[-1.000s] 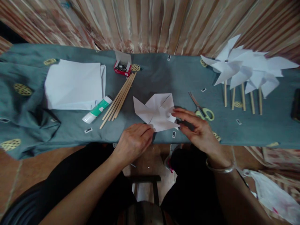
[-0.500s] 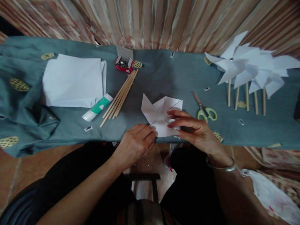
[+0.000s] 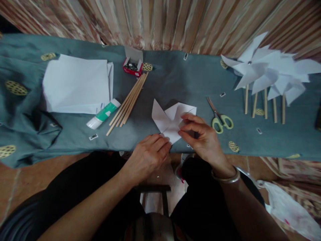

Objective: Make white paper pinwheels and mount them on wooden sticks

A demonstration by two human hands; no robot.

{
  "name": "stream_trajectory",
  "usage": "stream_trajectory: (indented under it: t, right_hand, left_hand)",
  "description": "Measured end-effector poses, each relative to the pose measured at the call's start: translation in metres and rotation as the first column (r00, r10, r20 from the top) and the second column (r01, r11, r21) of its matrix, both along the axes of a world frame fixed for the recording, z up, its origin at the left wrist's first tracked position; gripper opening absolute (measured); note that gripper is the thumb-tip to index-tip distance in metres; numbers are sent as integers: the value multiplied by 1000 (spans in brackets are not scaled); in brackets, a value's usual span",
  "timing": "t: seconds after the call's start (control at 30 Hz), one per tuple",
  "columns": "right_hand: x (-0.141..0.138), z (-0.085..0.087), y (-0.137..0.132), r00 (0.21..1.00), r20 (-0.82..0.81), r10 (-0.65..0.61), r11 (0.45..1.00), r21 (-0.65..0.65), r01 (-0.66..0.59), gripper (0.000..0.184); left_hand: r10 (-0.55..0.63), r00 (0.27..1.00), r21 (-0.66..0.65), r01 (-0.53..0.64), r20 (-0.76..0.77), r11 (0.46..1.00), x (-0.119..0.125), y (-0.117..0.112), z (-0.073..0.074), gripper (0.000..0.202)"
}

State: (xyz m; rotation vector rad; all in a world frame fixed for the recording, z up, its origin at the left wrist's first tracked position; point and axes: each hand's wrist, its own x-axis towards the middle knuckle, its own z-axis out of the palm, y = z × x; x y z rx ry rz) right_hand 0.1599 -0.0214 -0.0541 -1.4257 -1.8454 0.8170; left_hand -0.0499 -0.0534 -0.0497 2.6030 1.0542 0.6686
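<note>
- White paper [image 3: 172,124]: at the centre of the frame, slightly low, on the green cloth [image 3: 187,83]. It is a single piece with slits and raised points; one sharp flap stands up on its left, and the broader upper part spreads to the right with a dark slit line visible.
- Left hand [image 3: 151,152]: fingers bunched, resting on the paper's lower-left corner. I cannot tell whether the thumb grips from beneath.
- Right hand [image 3: 204,140]: thumb and forefinger nearly meeting, pinching a turned-in part of the paper right of its middle; the other fingers are curled.
- Change noted: half a second ago the right fingers were spread and the lower-right point reached outward. That point is now drawn inward, and the lower edge runs at a slant. The left hand has kept to its corner.
- Edges: the paper's lower side lies near the cloth's front edge, with the left hand partly overhanging it.
- Room: a wide stretch of cloth runs from the paper to the curtain [image 3: 175,23] at the top of the frame. The wooden sticks [image 3: 129,103] lie at left, apart from the paper. The scissors [image 3: 217,114], blades pointing to upper left, lie just beside the right hand.
</note>
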Motion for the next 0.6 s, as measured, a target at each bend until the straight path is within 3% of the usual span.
stream_trajectory:
  t: [0.23, 0.6]
  right_hand:
    - [-10, 1, 1, 984, 175, -17, 996, 87, 2, 8]
    - [-11, -1, 1, 974, 221, -37, 994, 111, 13, 5]
  left_hand:
    - [5, 1000, -4, -5, 24, 1000, -1, 1, 1, 15]
    - [7, 1000, 8, -7, 24, 1000, -1, 1, 0, 16]
